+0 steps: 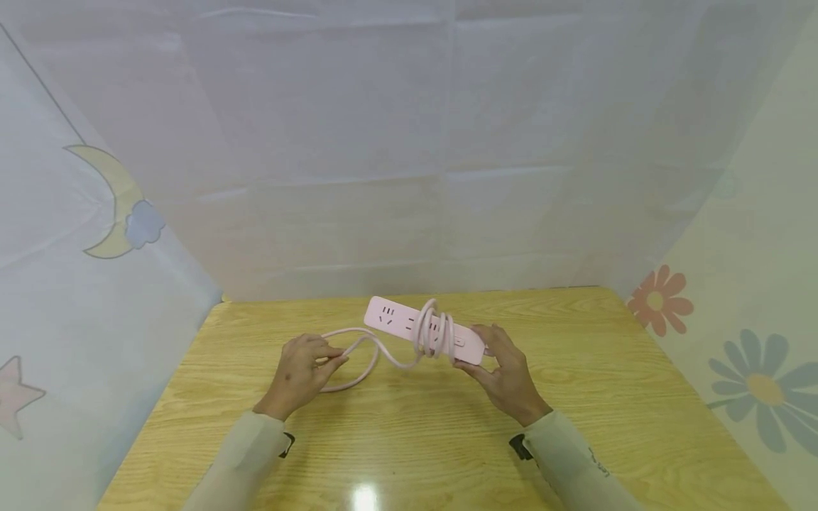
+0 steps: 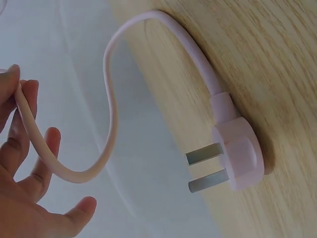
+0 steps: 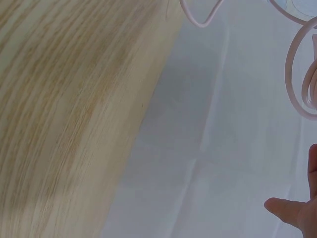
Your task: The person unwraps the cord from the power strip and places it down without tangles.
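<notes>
Wooden table, pink power strip, cord-wrapped, plug hidden overhead.

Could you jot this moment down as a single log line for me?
left hand: pinches pink cord | right hand: holds pink power strip, cord looped round it | plug: lying on wooden table

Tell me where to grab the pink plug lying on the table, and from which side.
Grip the plug by its round flat body, probably from above, fingers on the rim. It lies on the wooden table with two metal prongs sticking out sideways, so stay off that side. The cord, pinched by the left hand, leaves opposite.
</notes>
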The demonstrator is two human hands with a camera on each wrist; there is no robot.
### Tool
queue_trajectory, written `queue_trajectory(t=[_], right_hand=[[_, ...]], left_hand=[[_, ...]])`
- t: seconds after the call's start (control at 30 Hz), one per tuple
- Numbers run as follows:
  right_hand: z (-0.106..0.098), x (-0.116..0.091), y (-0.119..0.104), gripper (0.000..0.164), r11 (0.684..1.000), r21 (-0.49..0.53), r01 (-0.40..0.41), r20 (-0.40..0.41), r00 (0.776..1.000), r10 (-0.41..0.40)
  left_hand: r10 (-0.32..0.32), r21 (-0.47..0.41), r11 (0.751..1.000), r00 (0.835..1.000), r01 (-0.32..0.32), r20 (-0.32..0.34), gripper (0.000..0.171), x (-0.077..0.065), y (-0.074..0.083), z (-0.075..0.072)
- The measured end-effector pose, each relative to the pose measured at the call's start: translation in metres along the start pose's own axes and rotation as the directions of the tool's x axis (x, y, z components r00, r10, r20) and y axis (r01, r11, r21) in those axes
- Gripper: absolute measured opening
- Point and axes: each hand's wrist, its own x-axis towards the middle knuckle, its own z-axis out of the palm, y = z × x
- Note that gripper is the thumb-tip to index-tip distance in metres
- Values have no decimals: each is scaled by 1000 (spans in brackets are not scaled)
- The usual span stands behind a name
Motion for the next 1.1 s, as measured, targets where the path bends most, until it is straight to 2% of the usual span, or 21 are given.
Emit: queue_trajectory(t=[0.2,0.5,1.1], right_hand=[[0,-1,0,58,1000,7,3,-5,1000,-3],[1,-1,2,55,999,19,35,-9,999,-34],[0,0,0,56,1000,7,22,2,1000,-22]], left_hand=[[-42,10,999,999,42,7,10,-1,-2,2],[-147,25,989,985,145,91,9,1,-1,2],[-185,50,982,974,180,128,8,6,0,4]])
